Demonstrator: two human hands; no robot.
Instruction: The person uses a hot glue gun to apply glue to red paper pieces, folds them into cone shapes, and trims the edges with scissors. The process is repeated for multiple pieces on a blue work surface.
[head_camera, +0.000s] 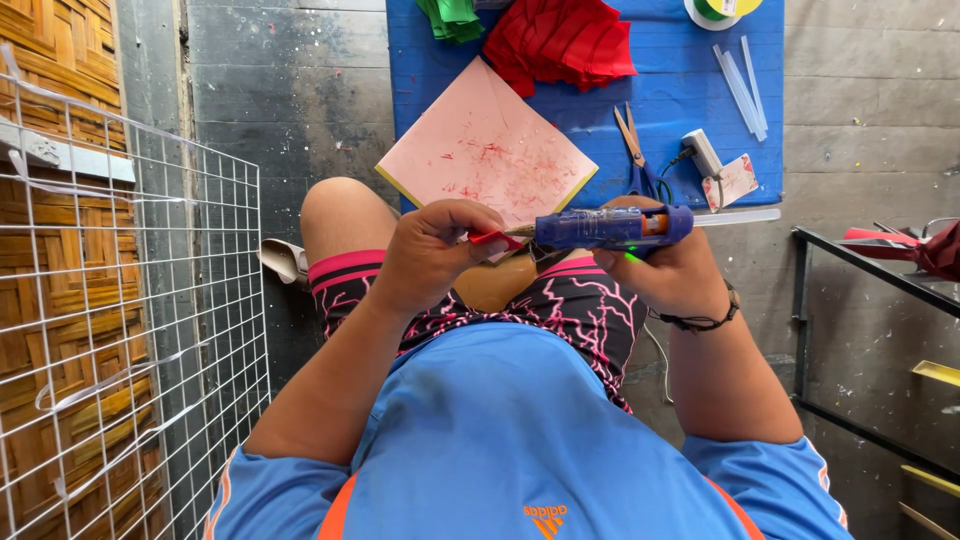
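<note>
Head view, looking down over a seated person's lap. The right hand (665, 265), right of frame centre, is clamped around a blue, translucent-bodied glue gun (610, 227), held level with its nozzle pointing toward frame left. The left hand (432, 250), just left of centre, has its fingers pinched together on a small red piece of sheet material (494, 239). The nozzle tip meets or nearly meets this red piece; actual contact cannot be told. Both hands sit close together above the knees, near the lower edge of the blue mat.

Beyond the hands, toward the top of the frame, a blue rectangular mat (660, 100) lies on the concrete floor (290, 90). On it:
- a pink square board with a yellow edge and red smears (487, 150), just above the left hand;
- a stack of folded red sheets (560, 40), top centre;
- folded green sheets (452, 17), top, left of the red stack;
- orange-handled scissors (632, 145), just above the glue gun;
- clear glue sticks (742, 85), upper right;
- a white power plug adapter (703, 152), beside the scissors.

A white wire grid panel (130, 330) stands at frame left.
</note>
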